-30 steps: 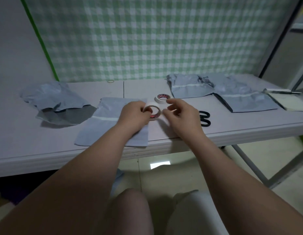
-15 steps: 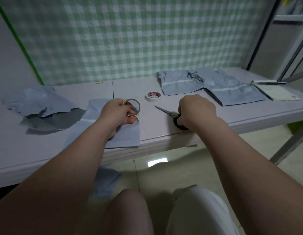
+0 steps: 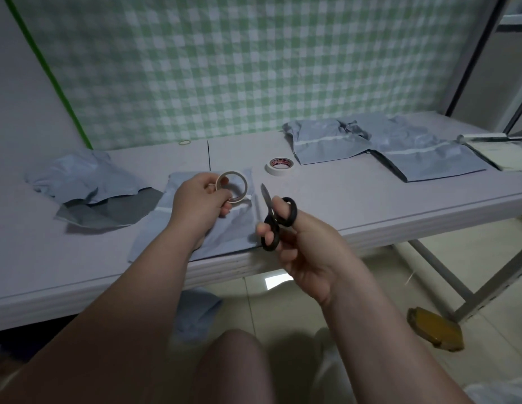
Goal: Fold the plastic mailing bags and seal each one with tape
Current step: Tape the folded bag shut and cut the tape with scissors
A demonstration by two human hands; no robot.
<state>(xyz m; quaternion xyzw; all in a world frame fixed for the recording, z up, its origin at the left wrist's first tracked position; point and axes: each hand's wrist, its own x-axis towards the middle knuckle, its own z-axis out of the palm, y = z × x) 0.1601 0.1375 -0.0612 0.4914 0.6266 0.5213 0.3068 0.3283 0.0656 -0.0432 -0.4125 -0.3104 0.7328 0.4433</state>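
With the left hand (image 3: 199, 202) pinching the tape (image 3: 239, 199) above the bag (image 3: 230, 228) on the table (image 3: 341, 193) and right hand (image 3: 309, 255) fingers curled through the scissors (image 3: 270, 228), the unheld bag may unfold.

No text, brand or number is legible. The spare tape roll (image 3: 280, 166) lying on the table (image 3: 370, 199) carries a red label (image 3: 280, 162) on its core. Its pale print is too small and blurred to read.
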